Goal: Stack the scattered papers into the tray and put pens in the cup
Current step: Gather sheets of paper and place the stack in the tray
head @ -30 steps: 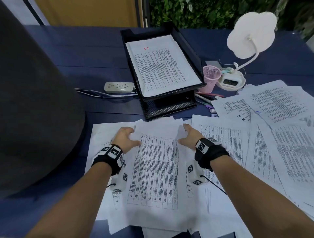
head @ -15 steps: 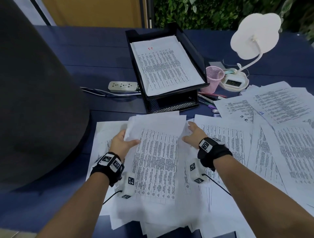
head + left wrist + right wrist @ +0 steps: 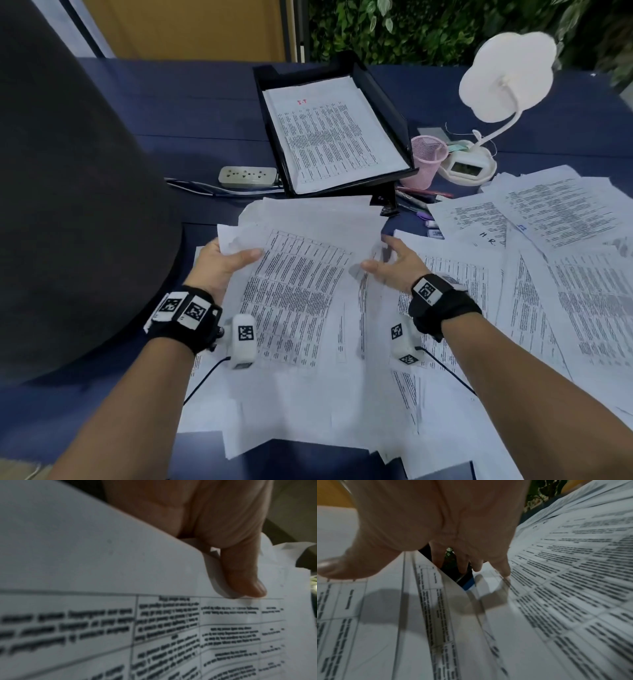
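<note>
The left hand (image 3: 222, 262) grasps a sheaf (image 3: 301, 294) of printed papers by its left edge, thumb on top and fingers beneath; the left wrist view shows the thumb (image 3: 243, 574) pressed onto the top sheet. The right hand (image 3: 394, 265) sits at the sheaf's right edge with thumb spread and fingers (image 3: 503, 566) nearly straight, released rather than clenched, the little fingertip touching a sheet; whether any finger hooks under the edge cannot be told. The sheaf's far end is raised off the worktop (image 3: 178, 113) and reaches toward 12 o'clock, just short of the tray (image 3: 387, 102).

The black tray stands at 12 o'clock and already carries a stack (image 3: 329, 137) of printed sheets. More papers (image 3: 565, 267) lie overlapping from 2 to 4 o'clock. The pink mesh cup (image 3: 426, 161) stands just right of the tray at 1 o'clock, with pens (image 3: 421, 200) lying on the worktop just in front of it. A white lamp (image 3: 503, 78) stands beyond the cup, and a power strip (image 3: 247, 175) lies at 11 o'clock, left of the tray.
</note>
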A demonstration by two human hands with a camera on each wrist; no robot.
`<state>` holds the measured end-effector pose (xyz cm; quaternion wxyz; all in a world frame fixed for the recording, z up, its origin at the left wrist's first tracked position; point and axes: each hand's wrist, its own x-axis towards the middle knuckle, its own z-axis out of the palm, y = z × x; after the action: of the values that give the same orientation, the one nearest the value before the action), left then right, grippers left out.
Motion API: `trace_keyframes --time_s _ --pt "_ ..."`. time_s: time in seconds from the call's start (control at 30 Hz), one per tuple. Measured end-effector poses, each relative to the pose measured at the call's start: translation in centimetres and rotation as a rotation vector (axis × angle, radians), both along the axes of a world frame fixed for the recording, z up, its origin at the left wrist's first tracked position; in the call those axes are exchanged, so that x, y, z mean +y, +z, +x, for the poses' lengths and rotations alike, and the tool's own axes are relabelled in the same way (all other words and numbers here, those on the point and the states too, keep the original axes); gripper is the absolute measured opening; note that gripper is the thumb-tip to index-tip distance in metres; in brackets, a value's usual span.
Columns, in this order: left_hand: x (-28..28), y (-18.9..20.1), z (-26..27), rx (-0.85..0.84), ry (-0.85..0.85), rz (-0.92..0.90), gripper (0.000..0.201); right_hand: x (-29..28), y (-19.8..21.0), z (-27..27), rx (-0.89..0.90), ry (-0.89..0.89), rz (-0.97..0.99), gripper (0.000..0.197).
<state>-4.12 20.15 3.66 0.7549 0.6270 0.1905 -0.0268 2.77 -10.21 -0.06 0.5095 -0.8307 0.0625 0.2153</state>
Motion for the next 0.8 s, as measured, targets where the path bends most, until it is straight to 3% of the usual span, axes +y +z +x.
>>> trace_keyframes --time_s 0.13,0.23,0.3,0.4,0.47,0.6,0.63,0.73,0.8 --pt "-0.3 3.6 1.2 -0.118 -0.074 0.004 0.074 1.2 2.3 0.6 -0.074 -0.058 0.125 0.086" --pt "-0.3 5.9 2.3 -0.235 -0.021 -0.021 0.058 1.5 4.1 1.2 -0.114 -0.146 0.330 0.072" --pt "-0.1 7.0 2.9 -0.303 0.047 -0.058 0.043 1.2 4.9 1.6 -0.087 -0.166 0.429 0.048" --pt "-0.3 8.1 3.5 -0.357 0.103 -0.095 0.040 1.1 6.0 1.8 -0.040 -0.093 0.481 0.029" --pt "-1.0 8.2 3.8 -0.324 0.059 -0.063 0.048 1.5 6.7 2.0 -0.054 -0.037 0.489 0.032" --pt "-2.6 8.2 4.3 -0.233 -0.090 0.091 0.090 2.7 8.8 1.7 -0.229 -0.005 0.333 0.028" --pt "-2.8 8.2 4.4 -0.237 -0.091 0.114 0.087 3.0 9.4 1.5 -0.281 -0.020 0.327 0.025" --pt "-3.9 9.5 4.3 -0.337 0.023 0.208 0.042 3.2 11.0 0.9 -0.454 -0.137 0.332 0.026" --pt "-4.6 10.8 4.3 -0.439 0.104 0.224 0.028 3.2 11.9 0.8 -0.525 -0.202 0.385 0.024"
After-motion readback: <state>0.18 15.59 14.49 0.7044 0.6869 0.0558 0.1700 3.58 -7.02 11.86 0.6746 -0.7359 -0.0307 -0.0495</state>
